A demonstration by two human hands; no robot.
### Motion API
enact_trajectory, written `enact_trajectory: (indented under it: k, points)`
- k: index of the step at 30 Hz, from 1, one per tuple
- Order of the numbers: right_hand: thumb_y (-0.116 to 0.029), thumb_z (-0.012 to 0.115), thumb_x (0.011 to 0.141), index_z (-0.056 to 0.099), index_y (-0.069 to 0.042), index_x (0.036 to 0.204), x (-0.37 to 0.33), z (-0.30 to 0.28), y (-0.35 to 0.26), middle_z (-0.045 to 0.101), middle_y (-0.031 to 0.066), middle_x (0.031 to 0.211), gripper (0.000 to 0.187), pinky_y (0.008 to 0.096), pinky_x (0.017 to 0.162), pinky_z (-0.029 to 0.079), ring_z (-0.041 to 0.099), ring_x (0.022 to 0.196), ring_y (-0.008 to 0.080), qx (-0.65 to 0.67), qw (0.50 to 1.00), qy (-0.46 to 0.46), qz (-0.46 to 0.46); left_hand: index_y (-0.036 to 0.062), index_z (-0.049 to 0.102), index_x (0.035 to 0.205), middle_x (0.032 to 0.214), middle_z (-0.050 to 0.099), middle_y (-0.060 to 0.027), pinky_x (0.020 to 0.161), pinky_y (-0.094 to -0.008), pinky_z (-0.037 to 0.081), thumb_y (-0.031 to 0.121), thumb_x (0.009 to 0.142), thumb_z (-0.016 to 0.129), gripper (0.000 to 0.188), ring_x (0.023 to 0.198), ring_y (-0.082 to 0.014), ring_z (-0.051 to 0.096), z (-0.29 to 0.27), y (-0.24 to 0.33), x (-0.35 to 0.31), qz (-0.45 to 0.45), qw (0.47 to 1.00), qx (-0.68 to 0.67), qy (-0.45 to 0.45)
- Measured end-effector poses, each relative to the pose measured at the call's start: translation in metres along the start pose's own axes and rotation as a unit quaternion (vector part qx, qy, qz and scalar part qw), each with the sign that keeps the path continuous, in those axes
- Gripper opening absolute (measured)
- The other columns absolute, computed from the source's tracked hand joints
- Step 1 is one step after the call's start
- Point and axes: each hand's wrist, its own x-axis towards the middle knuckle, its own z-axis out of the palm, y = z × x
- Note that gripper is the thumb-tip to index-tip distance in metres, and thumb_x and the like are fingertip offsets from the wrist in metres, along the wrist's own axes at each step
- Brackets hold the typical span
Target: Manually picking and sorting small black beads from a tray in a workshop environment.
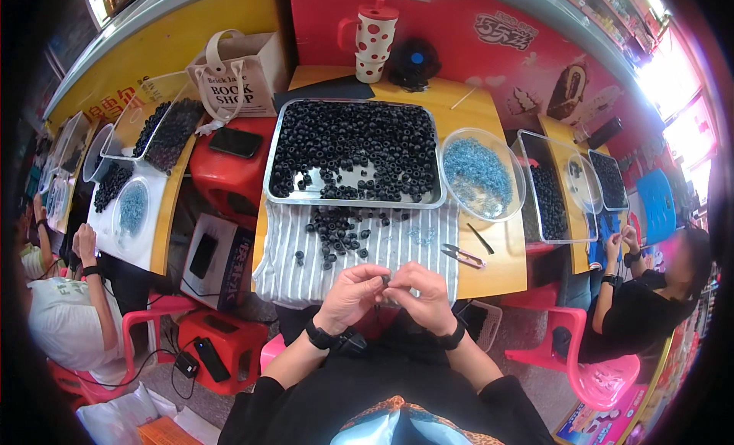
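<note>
Above the front edge of the striped cloth [284,238], my left hand [350,298] and my right hand [425,298] meet fingertip to fingertip. Between them they pinch a small black round piece [385,279], mostly covered by the fingers. Just beyond lies a loose pile of black round pieces [334,229] with holes, on the cloth. A few pale blue bits [422,236] are scattered to their right. Behind the cloth, a metal tray [355,203] holds many more black pieces. Right of it stands a clear round tub [497,217] of small light blue pieces.
Thread snips [463,255] and a dark slim tool [480,238] lie right of the cloth. A spotted tumbler [377,40] and a black fan [415,63] stand behind the tray. People work at tables on both sides. A red stool [222,177] with a phone sits left.
</note>
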Motion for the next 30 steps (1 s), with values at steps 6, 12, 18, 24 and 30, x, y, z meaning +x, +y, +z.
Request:
enact_trajectory:
  k: [6, 12, 18, 24, 30]
  points:
    - [0.008, 0.068, 0.076, 0.063, 0.001, 0.083, -0.003, 0.008, -0.002, 0.062, 0.0088, 0.077, 0.011, 0.025, 0.058, 0.048, 0.063, 0.067, 0.016, 0.04, 0.998, 0.041, 0.027, -0.0004, 0.063, 0.107, 0.088, 0.066, -0.007, 0.066, -0.0229, 0.052, 0.005, 0.089, 0.064, 0.019, 0.072, -0.0123, 0.063, 0.003, 0.002, -0.001, 0.01, 1.0, 0.006, 0.009]
    - [0.006, 0.07, 0.076, 0.063, 0.0, 0.083, -0.005, 0.008, 0.004, 0.061, 0.0086, 0.074, 0.012, 0.0268, 0.056, 0.047, 0.061, 0.065, 0.0171, 0.002, 1.0, 0.025, -0.014, -0.0001, 0.062, 0.104, 0.089, 0.066, -0.0063, 0.063, -0.0212, 0.052, 0.003, 0.089, 0.064, 0.016, 0.071, -0.0108, 0.062, 0.002, 0.005, -0.003, 0.011, 0.999, 0.05, 0.011]
    - [0.0, 0.073, 0.075, 0.065, -0.003, 0.097, 0.003, -0.008, -0.007, 0.06, 0.0079, 0.075, 0.024, 0.0281, 0.06, 0.047, 0.06, 0.065, 0.0185, 0.015, 0.997, -0.064, 0.044, 0.0001, 0.056, 0.118, 0.1, 0.067, -0.0106, 0.056, -0.0183, 0.051, -0.001, 0.087, 0.063, 0.032, 0.071, -0.0112, 0.065, 0.008, 0.014, -0.006, -0.003, 0.994, 0.111, -0.001]
    - [-0.011, 0.073, 0.077, 0.061, -0.005, 0.097, 0.009, -0.016, 0.001, 0.063, 0.0126, 0.084, 0.024, 0.0388, 0.063, 0.05, 0.064, 0.077, 0.0327, -0.025, 0.983, -0.173, -0.05, -0.0066, 0.049, 0.126, 0.09, 0.064, -0.0074, 0.052, -0.0202, 0.054, -0.004, 0.082, 0.066, 0.047, 0.068, -0.0139, 0.066, 0.007, 0.021, -0.003, -0.046, 0.994, 0.089, -0.047]
    - [-0.004, 0.071, 0.075, 0.059, -0.003, 0.095, 0.007, -0.012, -0.002, 0.063, 0.0132, 0.083, 0.023, 0.0384, 0.058, 0.051, 0.064, 0.071, 0.0328, -0.089, 0.972, -0.176, -0.131, -0.0068, 0.05, 0.125, 0.091, 0.064, -0.0088, 0.053, -0.0186, 0.052, -0.002, 0.085, 0.065, 0.044, 0.068, -0.0136, 0.065, 0.007, 0.023, -0.011, -0.084, 0.989, 0.116, -0.046]
